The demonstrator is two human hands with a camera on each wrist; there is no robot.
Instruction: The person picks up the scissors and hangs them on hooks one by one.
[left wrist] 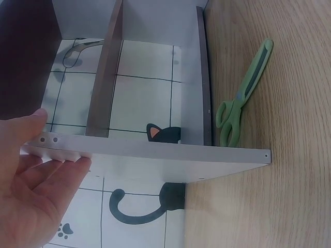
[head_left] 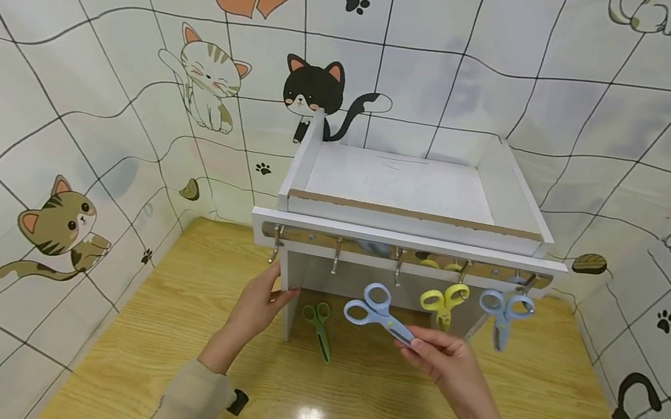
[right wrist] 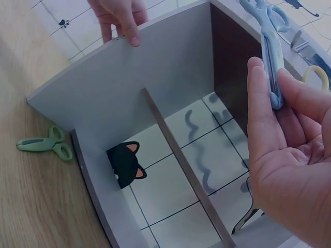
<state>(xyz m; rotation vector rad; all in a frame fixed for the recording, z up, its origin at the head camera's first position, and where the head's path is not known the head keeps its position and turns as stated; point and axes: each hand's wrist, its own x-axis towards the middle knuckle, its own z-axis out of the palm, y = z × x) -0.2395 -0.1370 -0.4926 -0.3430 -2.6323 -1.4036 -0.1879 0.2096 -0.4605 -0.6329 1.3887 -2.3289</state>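
My right hand [head_left: 445, 367] pinches a pair of light blue scissors [head_left: 382, 317] by the blade end, between thumb and fingers. The scissors' handle loops point up and left, just below the hook rail [head_left: 362, 246] of a white shelf unit [head_left: 541, 247]. At the unit's left side, my left hand [head_left: 250, 311] holds the edge of the side panel [left wrist: 155, 155], thumb on one face and fingers on the other. Green scissors [head_left: 319, 330] lie on the wooden table beneath the unit. Yellow scissors [head_left: 443, 303] and a second blue pair [head_left: 503, 318] hang from hooks on the right.
Metal hooks such as the leftmost hook [head_left: 276, 244] stick out along the rail's front. On top of the unit is an open tray [head_left: 401, 183] with raised sides. Behind and on both sides rise walls with a cat print [head_left: 210, 79]. The wooden table [head_left: 148, 356] extends in front.
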